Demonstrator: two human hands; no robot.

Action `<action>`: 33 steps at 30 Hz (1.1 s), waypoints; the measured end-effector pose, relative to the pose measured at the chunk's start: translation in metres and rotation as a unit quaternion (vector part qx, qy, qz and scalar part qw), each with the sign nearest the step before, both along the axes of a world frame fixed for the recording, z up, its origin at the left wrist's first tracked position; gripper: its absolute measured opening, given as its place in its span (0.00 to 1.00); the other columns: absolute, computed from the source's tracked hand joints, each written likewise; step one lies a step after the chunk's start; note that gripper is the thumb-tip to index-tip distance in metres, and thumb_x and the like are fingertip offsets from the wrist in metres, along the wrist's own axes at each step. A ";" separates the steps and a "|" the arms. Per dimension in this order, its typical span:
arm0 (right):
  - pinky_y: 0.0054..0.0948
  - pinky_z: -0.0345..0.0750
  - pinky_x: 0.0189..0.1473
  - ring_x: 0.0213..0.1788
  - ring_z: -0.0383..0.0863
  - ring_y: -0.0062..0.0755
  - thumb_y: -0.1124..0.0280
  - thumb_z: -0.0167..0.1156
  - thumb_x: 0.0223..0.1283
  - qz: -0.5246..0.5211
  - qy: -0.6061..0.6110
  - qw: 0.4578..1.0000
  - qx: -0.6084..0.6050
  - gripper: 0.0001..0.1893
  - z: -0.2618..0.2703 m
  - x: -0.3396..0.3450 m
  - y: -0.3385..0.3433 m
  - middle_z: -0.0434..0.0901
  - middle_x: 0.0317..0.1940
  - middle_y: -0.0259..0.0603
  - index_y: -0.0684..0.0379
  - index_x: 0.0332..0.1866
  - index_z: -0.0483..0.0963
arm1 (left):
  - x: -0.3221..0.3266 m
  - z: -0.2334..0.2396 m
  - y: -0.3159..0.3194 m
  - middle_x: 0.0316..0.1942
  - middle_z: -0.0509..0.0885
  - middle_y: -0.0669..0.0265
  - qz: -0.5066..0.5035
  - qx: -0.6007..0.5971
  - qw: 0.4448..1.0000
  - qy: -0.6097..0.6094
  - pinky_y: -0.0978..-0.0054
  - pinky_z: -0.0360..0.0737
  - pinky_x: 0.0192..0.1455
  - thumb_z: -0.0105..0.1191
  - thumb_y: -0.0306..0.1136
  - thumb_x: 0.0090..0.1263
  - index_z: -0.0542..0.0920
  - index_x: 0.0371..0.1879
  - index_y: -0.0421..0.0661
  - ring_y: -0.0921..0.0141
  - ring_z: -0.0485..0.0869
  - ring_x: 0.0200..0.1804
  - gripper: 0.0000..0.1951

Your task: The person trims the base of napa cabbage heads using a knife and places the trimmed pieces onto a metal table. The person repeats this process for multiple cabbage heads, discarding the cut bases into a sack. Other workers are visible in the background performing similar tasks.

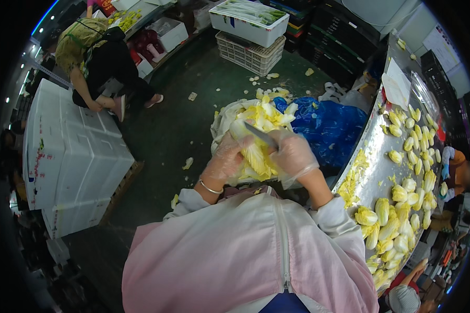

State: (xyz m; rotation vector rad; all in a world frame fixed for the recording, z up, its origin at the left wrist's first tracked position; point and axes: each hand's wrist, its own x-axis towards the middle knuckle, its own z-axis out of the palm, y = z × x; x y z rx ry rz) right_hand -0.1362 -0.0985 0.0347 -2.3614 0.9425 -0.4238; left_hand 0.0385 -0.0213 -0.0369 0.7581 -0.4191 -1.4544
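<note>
In a clear plastic glove, my left hand [226, 156] grips a small napa cabbage [238, 128] with its white base turned upward. My right hand [295, 152], gloved the same way, is closed around the handle of a knife [258, 134]. The blade reaches left across to the cabbage base; whether it touches cannot be made out. Below both hands, a pale sack [220, 117] is heaped with loose yellow cabbage leaves [264, 113]. A blue plastic bag [323, 125] lies just right of it.
On my right, a metal table [376, 172] carries many trimmed cabbages [399, 207] and leaf scraps. White foam boxes [78, 156] are stacked on a pallet at left. A bent-over person [102, 58] is beyond them. A foam box [243, 25] tops a plastic crate [250, 53] ahead. Scraps litter the floor.
</note>
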 end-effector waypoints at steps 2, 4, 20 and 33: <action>0.47 0.79 0.41 0.37 0.84 0.54 0.71 0.63 0.52 -0.029 0.047 0.998 -0.018 0.08 0.000 -0.012 -0.011 0.83 0.30 0.51 0.56 0.38 0.80 | 0.008 0.022 -0.001 0.59 0.79 0.55 -0.078 0.036 0.995 -0.042 0.62 0.80 0.63 0.69 0.29 0.60 0.68 0.68 0.36 0.63 0.82 0.58 0.36; 0.46 0.80 0.42 0.37 0.84 0.54 0.71 0.64 0.52 -0.041 0.089 0.995 -0.004 0.10 0.012 -0.022 -0.019 0.83 0.31 0.52 0.56 0.41 0.81 | 0.015 0.023 0.006 0.59 0.79 0.56 -0.096 0.061 0.991 -0.067 0.64 0.82 0.62 0.68 0.29 0.59 0.68 0.67 0.36 0.63 0.84 0.56 0.36; 0.33 0.79 0.44 0.38 0.84 0.41 0.65 0.71 0.62 -0.130 0.009 0.984 0.123 0.18 -0.006 -0.016 -0.014 0.86 0.39 0.49 0.61 0.53 0.81 | 0.014 0.024 0.024 0.46 0.80 0.56 -0.115 -0.047 0.992 -0.038 0.61 0.84 0.52 0.67 0.34 0.59 0.61 0.73 0.38 0.64 0.84 0.45 0.43; 0.24 0.77 0.49 0.42 0.79 0.21 0.71 0.66 0.66 -0.109 -0.205 0.895 0.380 0.14 -0.029 -0.014 0.020 0.85 0.42 0.36 0.64 0.54 0.81 | -0.004 0.037 0.014 0.40 0.78 0.64 -0.010 -0.058 0.988 -0.143 0.69 0.79 0.47 0.64 0.30 0.60 0.68 0.64 0.42 0.70 0.80 0.40 0.31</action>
